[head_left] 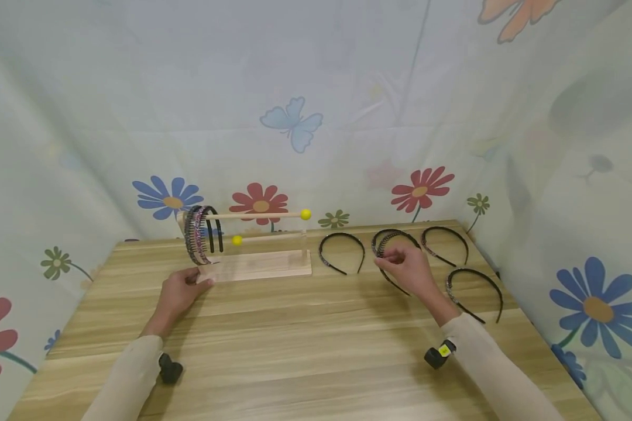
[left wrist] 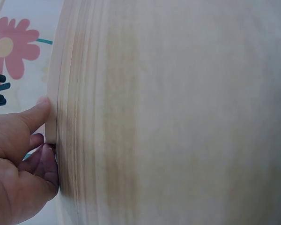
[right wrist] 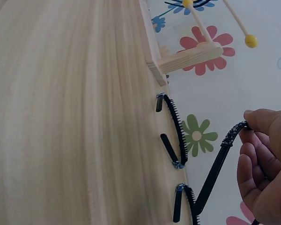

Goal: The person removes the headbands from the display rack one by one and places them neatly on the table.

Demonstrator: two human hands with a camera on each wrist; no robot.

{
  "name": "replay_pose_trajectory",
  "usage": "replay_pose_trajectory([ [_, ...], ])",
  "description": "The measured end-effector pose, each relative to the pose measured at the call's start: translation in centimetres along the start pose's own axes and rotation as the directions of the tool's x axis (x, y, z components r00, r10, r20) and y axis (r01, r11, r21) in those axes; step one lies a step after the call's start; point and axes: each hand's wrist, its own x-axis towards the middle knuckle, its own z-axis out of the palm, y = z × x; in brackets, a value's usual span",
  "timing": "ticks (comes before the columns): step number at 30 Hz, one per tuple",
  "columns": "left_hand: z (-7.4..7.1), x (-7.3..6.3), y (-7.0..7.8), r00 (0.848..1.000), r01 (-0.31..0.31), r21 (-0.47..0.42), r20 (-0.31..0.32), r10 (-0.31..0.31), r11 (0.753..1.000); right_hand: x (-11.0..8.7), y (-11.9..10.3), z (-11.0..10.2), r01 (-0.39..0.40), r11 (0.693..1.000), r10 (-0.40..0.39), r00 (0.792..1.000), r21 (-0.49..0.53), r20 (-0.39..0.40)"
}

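My left hand (head_left: 179,295) grips the left end of the wooden stand's base (head_left: 263,266), the thumb on top of its edge. Several headbands (head_left: 197,234), black and sparkly pink with comb teeth, hang at the left end of the stand's upper rod (head_left: 253,216). Over the right half of the table, my right hand (head_left: 408,269) pinches a black toothed headband (right wrist: 215,171) by a glittery part. It is lifted off the tabletop, and part of it is hidden behind the fingers. Another headband (head_left: 395,282) shows under that hand.
More black headbands lie on the wooden table (head_left: 295,351): one (head_left: 341,235) right of the stand, one (head_left: 445,229) at the back right, another (head_left: 474,271) nearer the right edge. Yellow balls (head_left: 306,214) cap the rod ends. A flowered curtain (head_left: 347,164) hangs close behind.
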Motion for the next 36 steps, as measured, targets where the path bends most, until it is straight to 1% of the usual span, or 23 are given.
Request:
replay_pose_trajectory([
  [11,0.0,0.0,0.0,1.000,0.001,0.010,-0.004,-0.001,1.000,-0.8,1.3,0.0,-0.032,0.998,0.032,0.999,-0.057,-0.015],
  [14,0.1,0.0,0.0,1.000,0.012,0.010,0.001,-0.012,1.000,-0.9,1.6,0.2,-0.041,0.997,0.039,0.999,-0.066,-0.020],
  [19,0.1,0.0,0.0,1.000,0.009,0.004,0.005,-0.009,1.000,-1.1,2.2,0.4,-0.060,0.995,0.059,0.998,-0.082,-0.023],
  [25,0.1,0.0,-0.2,1.000,-0.013,-0.008,-0.010,0.013,1.000,-1.3,2.7,0.5,-0.095,0.990,0.095,0.995,-0.109,-0.006],
  [32,0.1,-0.1,0.1,1.000,-0.004,-0.010,-0.006,0.004,1.000,-1.6,3.5,0.6,-0.112,0.985,0.115,0.993,-0.134,0.012],
  [36,0.1,-0.2,0.2,1.000,-0.017,-0.003,-0.013,0.017,1.000,-1.8,3.9,0.5,-0.122,0.983,0.126,0.992,-0.140,0.019],
])
